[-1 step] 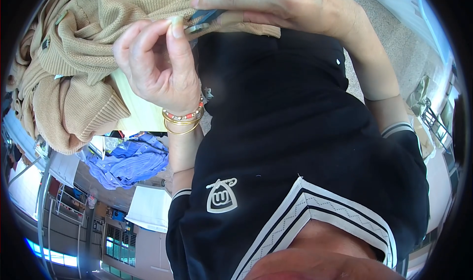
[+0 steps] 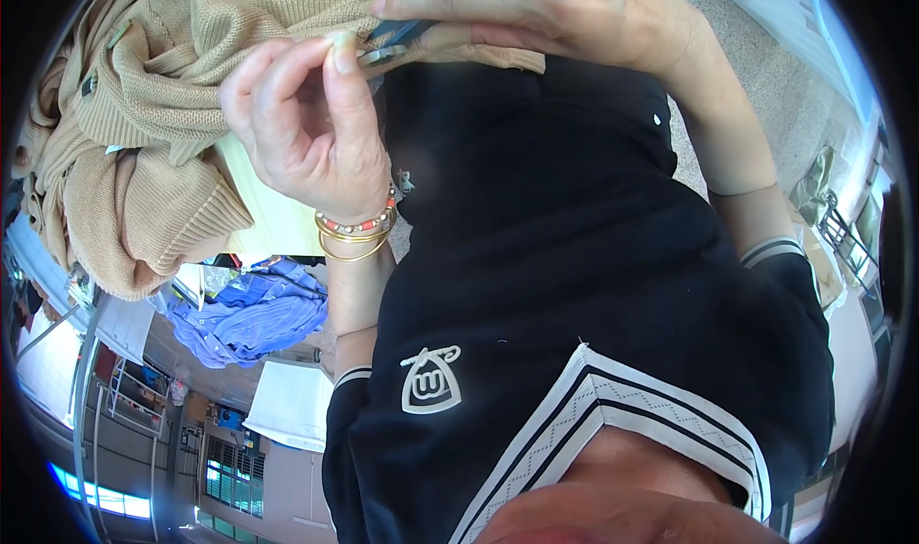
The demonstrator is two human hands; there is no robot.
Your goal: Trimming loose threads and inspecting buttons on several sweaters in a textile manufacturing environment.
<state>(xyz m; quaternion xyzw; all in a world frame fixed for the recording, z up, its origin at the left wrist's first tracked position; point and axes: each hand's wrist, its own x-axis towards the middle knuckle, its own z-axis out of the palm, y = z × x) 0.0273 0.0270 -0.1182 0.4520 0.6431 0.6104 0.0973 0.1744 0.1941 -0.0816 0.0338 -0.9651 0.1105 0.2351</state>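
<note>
My left hand (image 2: 311,137) is raised, thumb and forefinger pinched together; what lies between them is too small to make out. Gold and beaded bracelets (image 2: 356,233) ring that wrist. My right hand (image 2: 565,17) comes in from the upper right and grips small snips (image 2: 407,34) with a dark blue body. Their metal end reaches close to my left thumb, and the right fingers partly cover them. Under and beyond both hands spreads a tan knitted garment (image 2: 254,27), its ribbed edge passing beneath my right hand near my dark clothing.
More tan knitwear (image 2: 144,209) is heaped at the left over a pale yellow surface (image 2: 258,204). Below that lies a bundle of blue cloth (image 2: 254,314). A white box-like object (image 2: 292,405) stands lower left. Grey floor (image 2: 766,94) shows at the right.
</note>
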